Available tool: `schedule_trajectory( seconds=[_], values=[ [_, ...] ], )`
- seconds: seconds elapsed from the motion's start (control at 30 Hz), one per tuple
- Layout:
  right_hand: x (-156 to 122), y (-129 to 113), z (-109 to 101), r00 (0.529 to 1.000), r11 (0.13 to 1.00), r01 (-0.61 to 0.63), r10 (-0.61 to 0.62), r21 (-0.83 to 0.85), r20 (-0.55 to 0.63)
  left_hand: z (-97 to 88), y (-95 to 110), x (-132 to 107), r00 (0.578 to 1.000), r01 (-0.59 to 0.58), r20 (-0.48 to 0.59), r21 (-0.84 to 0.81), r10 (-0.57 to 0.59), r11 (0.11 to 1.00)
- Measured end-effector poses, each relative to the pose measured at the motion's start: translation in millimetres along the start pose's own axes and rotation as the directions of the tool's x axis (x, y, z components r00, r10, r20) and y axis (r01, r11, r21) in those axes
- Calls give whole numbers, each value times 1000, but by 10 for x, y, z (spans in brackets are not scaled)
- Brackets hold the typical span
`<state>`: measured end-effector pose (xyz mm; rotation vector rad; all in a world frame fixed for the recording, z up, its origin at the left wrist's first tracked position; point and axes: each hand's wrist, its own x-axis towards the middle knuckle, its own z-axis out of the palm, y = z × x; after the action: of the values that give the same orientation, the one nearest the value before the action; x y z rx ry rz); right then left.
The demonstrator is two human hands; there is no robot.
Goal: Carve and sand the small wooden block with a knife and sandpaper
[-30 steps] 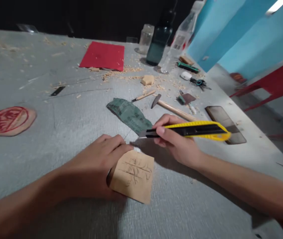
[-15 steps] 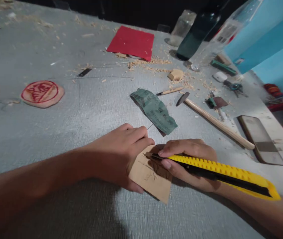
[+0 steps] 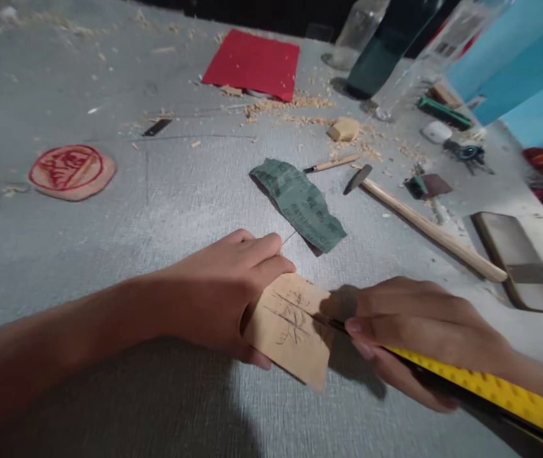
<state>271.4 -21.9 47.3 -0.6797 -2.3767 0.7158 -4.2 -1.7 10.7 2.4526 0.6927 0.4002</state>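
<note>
A small flat wooden block with dark lines drawn or cut on its top lies tilted on the grey table. My left hand is closed around its left edge, thumb at the near side and fingers at the far side. In my right hand is a yellow utility knife, gripped near its front end. The knife's dark tip points left at the right part of the block; the hand's shadow makes it hard to tell whether the blade touches the wood. Beyond the block rests a torn piece of green sandpaper.
Right of the sandpaper are a hammer, a wood-handled carving tool and a phone. Bottles stand at the back right. A red sheet lies among wood shavings, and a red-marked wooden disc is at left.
My right hand has drawn the knife back to the right and toward me, uncovering more of the marks. My left hand keeps hold of the block. The view has shifted slightly.
</note>
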Motion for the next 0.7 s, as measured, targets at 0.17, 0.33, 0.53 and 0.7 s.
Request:
schedule_trajectory(
  seconds=[0.17, 0.33, 0.53, 0.7],
  values=[
    [58, -39, -20, 998, 994, 18, -11, 112, -62, -2, 5, 12, 1000, 25, 18, -5, -25, 1000],
    [151, 9, 143, 996, 997, 56, -52, 55, -71, 29, -2, 9, 1000, -16, 3, -1, 16, 1000],
    [148, 47, 230, 997, 997, 72, -72, 25, -16, 53, -28, 2, 997, -55, -45, 12, 56, 998],
    [162, 23, 189, 999, 999, 33, -33, -26, 9, 56, -56, -7, 997, -65, -51, -6, 65, 998]
  ],
)
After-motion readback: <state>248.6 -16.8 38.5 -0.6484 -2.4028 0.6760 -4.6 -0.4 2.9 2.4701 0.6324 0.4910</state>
